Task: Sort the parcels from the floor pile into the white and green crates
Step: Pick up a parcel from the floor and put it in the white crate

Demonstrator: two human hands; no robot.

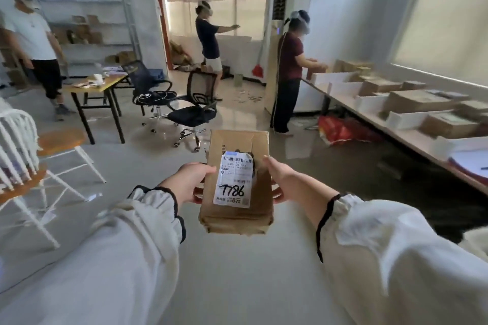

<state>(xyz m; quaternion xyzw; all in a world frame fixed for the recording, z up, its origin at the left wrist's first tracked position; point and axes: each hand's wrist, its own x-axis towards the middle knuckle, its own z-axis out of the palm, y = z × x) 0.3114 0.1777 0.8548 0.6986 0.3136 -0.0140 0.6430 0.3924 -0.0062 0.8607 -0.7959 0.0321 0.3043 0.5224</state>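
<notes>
a brown cardboard parcel (261,190) is held in mid-air over the grey floor (237,285), in the middle of the view and just ahead of the person's body, gripped from both sides; the left hand (188,182) clasps its left edge with the thumb laid on the top face beside the label, and the right hand (284,179) clasps its right edge with the thumb on top and the fingers (276,194) curled under the side, so both hands are closed around the parcel; its long axis runs from near to far, with the far end leaning slightly to the right, and the broad face is turned up; a white shipping label (233,179) lies along that axis on the top face, its barcodes at the far end and the handwritten "1786" at the near end, upright to the holder; the far end of the cardboard is creased and torn near the label; along the right wall a long bench (422,145) carries white crates (406,119) with brown boxes in them, and a person in a dark red top (289,60) stands at its far end; a red bag (340,132) lies on the floor under the bench; two black office chairs (195,111) stand beyond the parcel, and a white chair (18,145) is near left
</notes>
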